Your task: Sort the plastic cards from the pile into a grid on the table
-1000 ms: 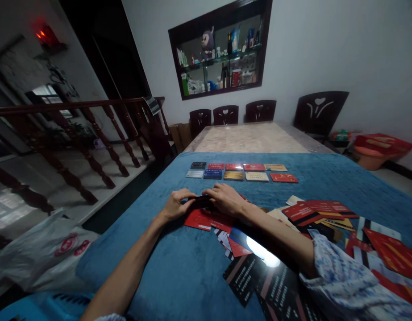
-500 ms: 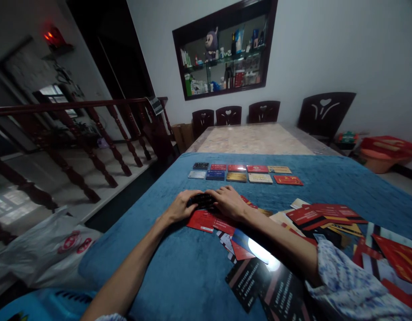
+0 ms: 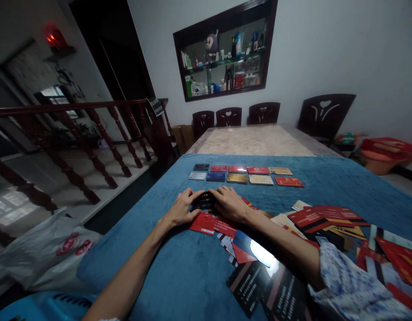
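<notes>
Both hands meet over a black card (image 3: 203, 201) on the blue cloth (image 3: 179, 272). My left hand (image 3: 181, 208) grips its left end with curled fingers. My right hand (image 3: 231, 203) pinches its right end. Red cards (image 3: 206, 223) lie just under and in front of the hands. Beyond them, two neat rows of cards (image 3: 246, 174) are laid side by side. A loose heap of red, black and cream cards (image 3: 329, 220) spreads to the right, under my right forearm.
The bare table top (image 3: 252, 140) runs on past the cloth to several dark chairs (image 3: 262, 112). A wooden railing (image 3: 92, 133) stands at the left. A white plastic bag (image 3: 48, 254) lies on the floor at lower left. A wall cabinet (image 3: 226, 53) holds bottles and a toy.
The hands have stayed on the black card, tilting it up slightly so its face shows more. The view has shifted a little.
</notes>
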{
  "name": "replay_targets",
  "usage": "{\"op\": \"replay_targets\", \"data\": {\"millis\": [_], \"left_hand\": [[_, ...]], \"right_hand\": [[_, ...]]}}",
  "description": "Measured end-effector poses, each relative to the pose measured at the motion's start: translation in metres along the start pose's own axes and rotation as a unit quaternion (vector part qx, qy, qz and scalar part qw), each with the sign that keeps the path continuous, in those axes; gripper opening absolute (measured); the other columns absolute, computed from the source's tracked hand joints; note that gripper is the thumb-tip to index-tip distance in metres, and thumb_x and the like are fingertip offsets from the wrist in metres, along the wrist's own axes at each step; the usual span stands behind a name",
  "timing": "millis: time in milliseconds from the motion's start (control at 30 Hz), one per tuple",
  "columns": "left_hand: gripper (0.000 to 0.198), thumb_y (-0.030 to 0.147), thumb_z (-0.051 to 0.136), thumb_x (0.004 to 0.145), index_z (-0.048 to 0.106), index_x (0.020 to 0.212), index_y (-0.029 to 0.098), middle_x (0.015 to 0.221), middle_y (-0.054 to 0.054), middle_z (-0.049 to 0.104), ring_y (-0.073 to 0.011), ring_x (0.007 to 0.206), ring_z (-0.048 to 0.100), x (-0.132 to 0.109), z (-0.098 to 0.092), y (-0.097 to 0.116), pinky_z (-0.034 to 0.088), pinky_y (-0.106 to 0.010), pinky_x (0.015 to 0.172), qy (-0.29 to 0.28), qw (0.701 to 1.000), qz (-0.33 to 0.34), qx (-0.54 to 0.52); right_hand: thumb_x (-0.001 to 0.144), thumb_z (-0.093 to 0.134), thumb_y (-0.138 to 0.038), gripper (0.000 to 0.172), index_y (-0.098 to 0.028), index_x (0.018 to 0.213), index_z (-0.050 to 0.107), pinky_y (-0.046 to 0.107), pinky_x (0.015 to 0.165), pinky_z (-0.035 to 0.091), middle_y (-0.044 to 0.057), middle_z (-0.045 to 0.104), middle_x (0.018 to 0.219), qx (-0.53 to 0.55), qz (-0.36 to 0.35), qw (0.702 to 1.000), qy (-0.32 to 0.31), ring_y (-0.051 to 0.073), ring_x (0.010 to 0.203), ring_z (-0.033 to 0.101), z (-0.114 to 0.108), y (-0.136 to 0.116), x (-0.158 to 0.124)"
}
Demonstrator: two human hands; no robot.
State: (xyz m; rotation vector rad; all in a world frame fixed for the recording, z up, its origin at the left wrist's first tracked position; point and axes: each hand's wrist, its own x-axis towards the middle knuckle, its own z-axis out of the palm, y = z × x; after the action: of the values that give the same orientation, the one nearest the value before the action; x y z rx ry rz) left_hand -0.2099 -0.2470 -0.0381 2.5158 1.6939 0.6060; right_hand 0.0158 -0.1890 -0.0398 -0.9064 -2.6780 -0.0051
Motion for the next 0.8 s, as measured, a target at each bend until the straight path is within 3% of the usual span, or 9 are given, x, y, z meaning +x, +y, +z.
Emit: {"op": "replay_targets", "data": {"millis": [200,467,633,800], "left_hand": [[0.067,0.016,0.062,0.079,0.049,0.144,0.024,0.115,-0.008,0.053,-0.0249,0.109,0.052,0.001,0.000,-0.004,0.043,-0.044,0.098,-0.011,1.000,0.013,0.026],[0.040,0.020,0.051,0.094,0.061,0.132,0.027,0.107,-0.007,0.058,-0.0232,0.102,0.052,0.003,0.002,-0.002,0.041,-0.042,0.091,-0.061,0.995,0.027,0.076],[0.040,0.016,0.047,0.096,0.064,0.129,0.030,0.108,-0.008,0.059,-0.0232,0.102,0.051,0.002,0.005,-0.009,0.038,-0.042,0.089,-0.035,0.989,0.070,0.122],[0.038,0.018,0.046,0.098,0.062,0.131,0.027,0.109,-0.010,0.059,-0.0230,0.099,0.050,0.003,0.004,-0.010,0.037,-0.042,0.089,0.020,0.976,0.129,0.174]], "right_hand": [[0.088,0.058,-0.020,0.043,-0.018,0.130,0.059,0.037,0.085,0.035,0.014,0.061,0.115,0.015,-0.010,1.000,-0.004,0.026,0.107,0.049,-0.001,0.006,0.000],[0.090,0.056,-0.027,0.042,-0.017,0.130,0.061,0.040,0.088,0.035,0.015,0.061,0.119,0.025,-0.017,0.999,-0.036,0.027,0.110,0.048,-0.005,0.002,-0.002],[0.088,0.061,-0.047,0.049,-0.018,0.127,0.065,0.044,0.091,0.034,0.015,0.062,0.122,0.059,-0.042,0.997,-0.036,0.030,0.110,0.047,-0.005,0.003,-0.003],[0.093,0.047,-0.063,0.058,-0.018,0.125,0.066,0.044,0.088,0.036,0.015,0.067,0.116,0.096,-0.021,0.994,-0.052,0.029,0.107,0.050,-0.007,0.007,-0.002]]}}
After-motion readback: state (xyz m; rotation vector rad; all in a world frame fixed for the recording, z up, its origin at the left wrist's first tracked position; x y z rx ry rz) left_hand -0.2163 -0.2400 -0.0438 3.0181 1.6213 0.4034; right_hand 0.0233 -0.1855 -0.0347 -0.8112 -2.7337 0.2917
